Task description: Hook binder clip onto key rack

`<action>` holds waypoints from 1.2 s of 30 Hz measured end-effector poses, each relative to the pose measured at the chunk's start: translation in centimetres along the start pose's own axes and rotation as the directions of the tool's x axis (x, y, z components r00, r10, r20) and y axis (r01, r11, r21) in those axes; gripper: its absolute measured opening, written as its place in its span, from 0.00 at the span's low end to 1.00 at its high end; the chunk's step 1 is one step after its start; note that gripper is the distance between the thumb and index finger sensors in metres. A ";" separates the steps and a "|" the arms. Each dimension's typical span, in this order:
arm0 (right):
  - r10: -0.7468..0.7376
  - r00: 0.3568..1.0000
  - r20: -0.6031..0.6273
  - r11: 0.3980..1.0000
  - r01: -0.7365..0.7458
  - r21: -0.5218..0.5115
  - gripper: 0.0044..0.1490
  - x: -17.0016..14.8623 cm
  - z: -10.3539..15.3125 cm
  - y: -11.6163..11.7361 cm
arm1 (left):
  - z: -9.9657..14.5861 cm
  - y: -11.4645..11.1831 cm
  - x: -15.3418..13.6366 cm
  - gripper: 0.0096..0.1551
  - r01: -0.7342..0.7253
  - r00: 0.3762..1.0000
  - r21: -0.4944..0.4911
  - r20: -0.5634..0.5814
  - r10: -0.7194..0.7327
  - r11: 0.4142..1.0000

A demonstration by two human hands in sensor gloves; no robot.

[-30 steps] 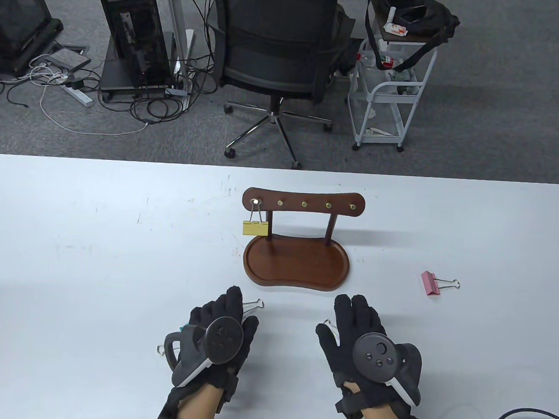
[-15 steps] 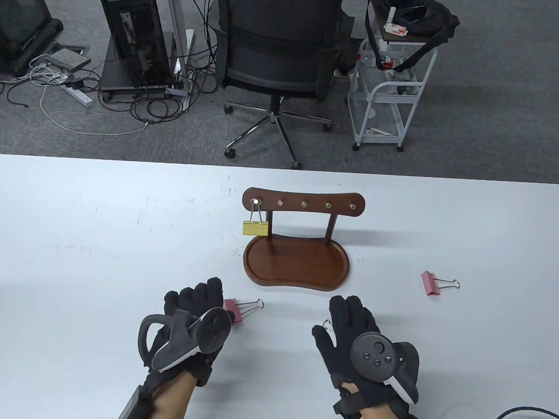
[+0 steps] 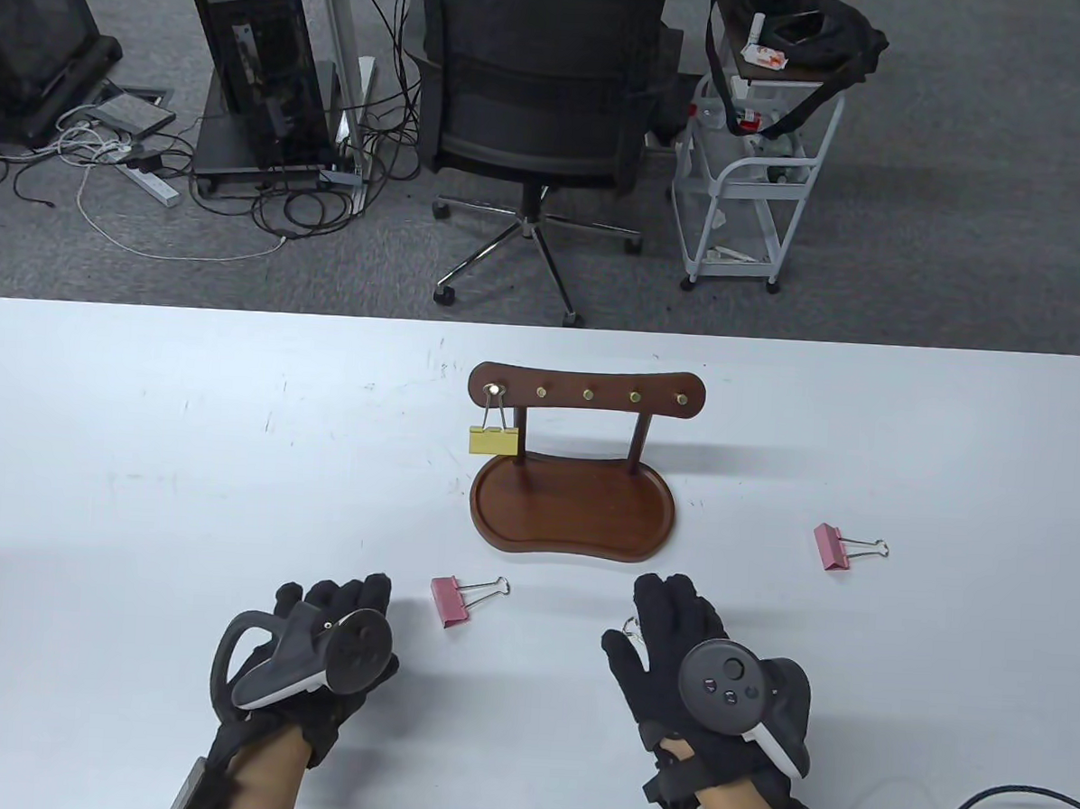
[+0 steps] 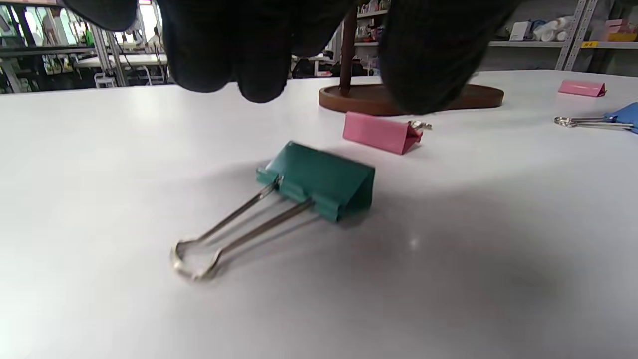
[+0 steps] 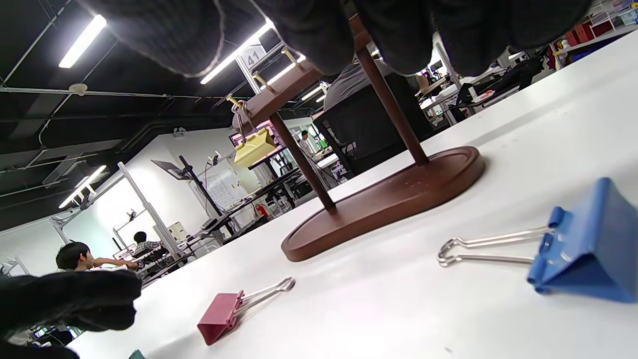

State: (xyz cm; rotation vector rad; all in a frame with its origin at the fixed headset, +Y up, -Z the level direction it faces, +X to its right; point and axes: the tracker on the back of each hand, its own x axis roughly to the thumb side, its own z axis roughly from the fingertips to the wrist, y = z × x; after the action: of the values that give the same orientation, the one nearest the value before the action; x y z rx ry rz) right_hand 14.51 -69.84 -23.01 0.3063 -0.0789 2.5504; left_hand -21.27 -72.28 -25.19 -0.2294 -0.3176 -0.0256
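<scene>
The wooden key rack point(image 3: 586, 394) stands mid-table on its tray base point(image 3: 573, 515). A yellow binder clip point(image 3: 493, 440) hangs from its leftmost hook. A pink clip point(image 3: 458, 596) lies flat between my hands. My left hand point(image 3: 348, 611) is open and hovers over a green clip point(image 4: 319, 179) that lies flat; the hand hides it in the table view. My right hand point(image 3: 651, 623) is open over a blue clip point(image 5: 583, 249), whose wire handle point(image 3: 630, 624) peeks out by the thumb. Neither hand holds anything.
A second pink clip point(image 3: 845, 545) lies at the right of the table. Four hooks on the rack are bare. A cable point(image 3: 980, 807) trails at the near right. A chair and a cart stand beyond the far edge.
My left hand has moved left and back toward the near edge, uncovering the pink clip it was over. My right hand has barely moved.
</scene>
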 end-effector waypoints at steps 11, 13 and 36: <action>-0.004 1.000 -0.006 1.000 0.004 0.014 0.52 0.0 0.0 0.1 | -0.3 -2.5 -1.2 0.56 0.012 1.000 -0.054 -0.010 -0.013 0.998; -0.005 1.000 -0.007 1.000 0.006 0.017 0.52 0.0 0.0 0.1 | -0.4 -2.8 -1.2 0.56 0.019 1.000 -0.056 -0.008 -0.020 0.998; -0.005 1.000 -0.007 1.000 0.005 0.024 0.51 0.0 -0.1 0.2 | -0.3 -3.4 -0.8 0.51 0.031 0.999 0.059 0.015 -0.032 0.998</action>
State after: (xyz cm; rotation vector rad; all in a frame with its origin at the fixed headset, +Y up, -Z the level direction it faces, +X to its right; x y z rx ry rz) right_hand 14.39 -70.02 -23.10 0.3070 -0.0451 2.5492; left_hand -22.13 -75.69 -24.91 -0.1668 -0.3377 -0.0457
